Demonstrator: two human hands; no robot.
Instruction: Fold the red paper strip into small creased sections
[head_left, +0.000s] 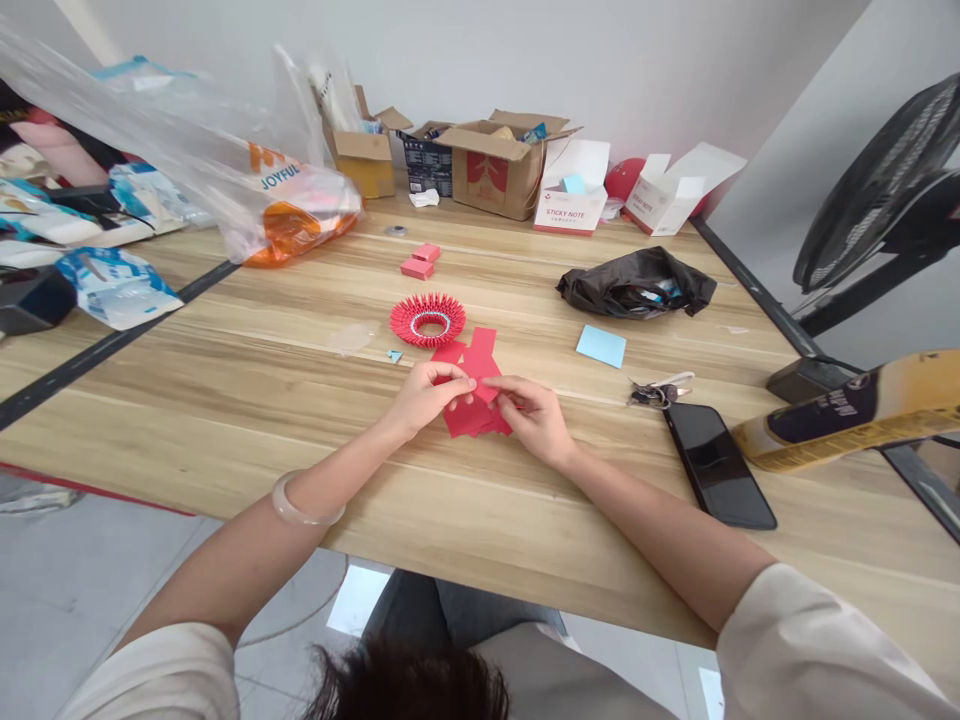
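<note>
Between my two hands is a small red paper slip [486, 391], raised over several loose red paper pieces [466, 416] on the table. My left hand [429, 397] pinches it from the left with thumb and forefinger. From the right, my right hand [534, 412] grips its other side with closed fingertips. Just beyond the papers lies a ring of folded red paper [405, 325] with a pale blue inner band. A tiny blue folded paper piece [394, 356] rests left of the papers. Whether the slip is creased is too small to tell.
Two red paper blocks [417, 268] lie behind the ring. To the right are a blue sticky note pad [601, 346], a black plastic bag [600, 291], keys [646, 395] and a phone [718, 465]. Cardboard boxes [499, 185] line the wall; a fan [874, 190] stands right.
</note>
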